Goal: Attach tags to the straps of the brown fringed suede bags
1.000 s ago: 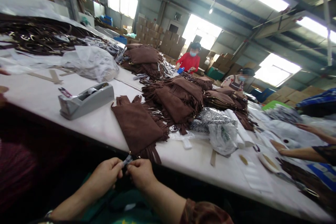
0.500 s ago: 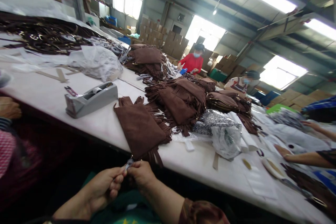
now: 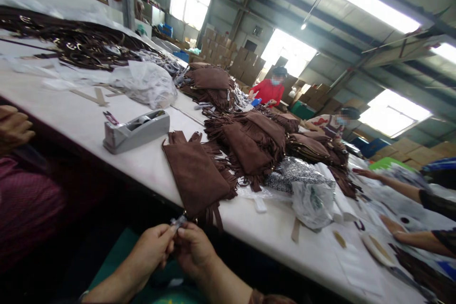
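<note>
Over at far left, dark brown straps [image 3: 89,47] are lying heaped; nearer, a co-worker's hand [image 3: 14,126] is curling beside the table [image 3: 142,166]. A grey tape dispenser [image 3: 137,132] is sitting next along. Now, near the middle, the left hand [image 3: 155,243] is pinching a small wrapped fitting [image 3: 178,222], thumb against fingers, and the right hand [image 3: 195,247] is clamping it from the right. Just beyond, a brown fringed pouch [image 3: 197,175] is lying flat, its near corner touching the fitting. Further right, a clear plastic bag [image 3: 315,202] is showing a green mark, too blurred to read.
</note>
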